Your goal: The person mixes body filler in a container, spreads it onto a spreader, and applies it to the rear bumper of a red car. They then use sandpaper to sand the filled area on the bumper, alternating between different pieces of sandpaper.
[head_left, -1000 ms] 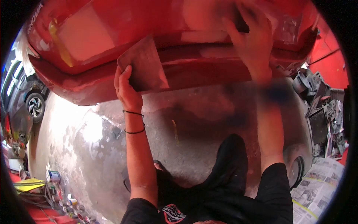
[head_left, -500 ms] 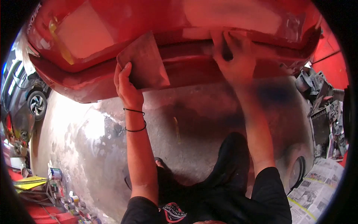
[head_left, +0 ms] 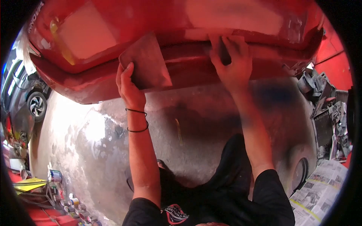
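Note:
My left hand (head_left: 129, 84) grips the lower left edge of a flat, dull reddish-grey sheet (head_left: 149, 62), thumb on top. The sheet lies against the lower edge of a red car body (head_left: 181, 71). To the right, my right hand (head_left: 233, 62) presses a thin sheet (head_left: 215, 39) against the same red panel, thumb and fingers spread around it. Part of that sheet is hidden under the fingers. Pale sanded-looking patches (head_left: 88, 32) show on the panel, with a yellow strip (head_left: 68, 52) at the left.
A grey floor (head_left: 102, 150) lies below the car. Another car with a silver wheel (head_left: 37, 105) stands at the left. Small cans (head_left: 55, 175) are at the lower left. Newspaper (head_left: 320, 192) lies at the lower right, below piled dark parts (head_left: 324, 124).
My right hand has shifted slightly left and down along the red panel with its sheet, and looks less blurred. My left hand and its sheet have hardly moved.

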### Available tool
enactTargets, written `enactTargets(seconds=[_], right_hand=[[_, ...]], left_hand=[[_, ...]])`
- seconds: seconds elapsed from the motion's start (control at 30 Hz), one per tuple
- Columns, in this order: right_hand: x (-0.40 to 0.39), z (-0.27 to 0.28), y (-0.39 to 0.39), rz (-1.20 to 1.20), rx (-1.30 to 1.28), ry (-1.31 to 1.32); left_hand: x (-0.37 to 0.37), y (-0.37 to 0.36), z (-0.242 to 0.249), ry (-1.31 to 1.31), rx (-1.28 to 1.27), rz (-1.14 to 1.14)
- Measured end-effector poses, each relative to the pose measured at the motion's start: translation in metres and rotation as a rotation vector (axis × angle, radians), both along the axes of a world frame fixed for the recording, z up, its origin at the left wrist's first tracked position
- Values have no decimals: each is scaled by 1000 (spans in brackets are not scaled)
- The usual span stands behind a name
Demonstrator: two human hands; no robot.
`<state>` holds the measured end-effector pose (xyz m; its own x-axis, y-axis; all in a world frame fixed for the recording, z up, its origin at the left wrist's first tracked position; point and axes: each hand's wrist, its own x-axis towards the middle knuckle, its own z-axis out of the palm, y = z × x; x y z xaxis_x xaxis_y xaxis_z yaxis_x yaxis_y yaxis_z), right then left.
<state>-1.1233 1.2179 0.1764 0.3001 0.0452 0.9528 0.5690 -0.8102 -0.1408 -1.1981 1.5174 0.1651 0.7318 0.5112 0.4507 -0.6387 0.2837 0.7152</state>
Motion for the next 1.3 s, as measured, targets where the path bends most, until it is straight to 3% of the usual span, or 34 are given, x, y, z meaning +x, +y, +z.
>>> enactTargets(seconds=[0.17,0.23,0.37,0.43,0.47,0.53,0.6,0.67,0.73,0.93,1.07,1.13,1.17,1.2,1.27,1.3], right_hand=[[-5,28,-11,49,48,-51],[-3,51,-19,-17,-47,-166],[-11,85,-31,-82,19,-183],[-34,92,-33,286,295,61],[-47,89,-32,290,293,57],[-78,80,-32,633,403,305],[-110,66,-31,741,284,371],[-131,57,-30,915,192,512],[-134,51,-21,1059,40,311],[-142,31,-17,993,-218,350],[-133,25,-35,911,-242,346],[-124,22,-54,838,-135,406],[-114,-3,-59,859,156,570],[-110,1,-74,851,158,566],[-100,18,-98,423,-291,327],[-103,24,-99,419,-293,325]], left_hand=[[2,1,-1,4,23,44],[-1,2,-2,4,78,52],[0,-2,3,7,81,56],[0,-2,4,13,42,58],[-1,-3,4,29,7,57],[-11,-16,16,4,55,105],[-19,-39,29,-20,114,148],[-27,-67,35,-28,-44,79],[-35,-88,36,48,-113,9],[-49,-120,30,246,-336,-424],[-53,-125,26,248,-302,-507],[-55,-128,26,223,-271,-491],[-59,-131,31,225,-280,-495],[-62,-134,37,225,-286,-502],[-67,-138,52,180,-234,-470],[-68,-139,55,137,-188,-429]])
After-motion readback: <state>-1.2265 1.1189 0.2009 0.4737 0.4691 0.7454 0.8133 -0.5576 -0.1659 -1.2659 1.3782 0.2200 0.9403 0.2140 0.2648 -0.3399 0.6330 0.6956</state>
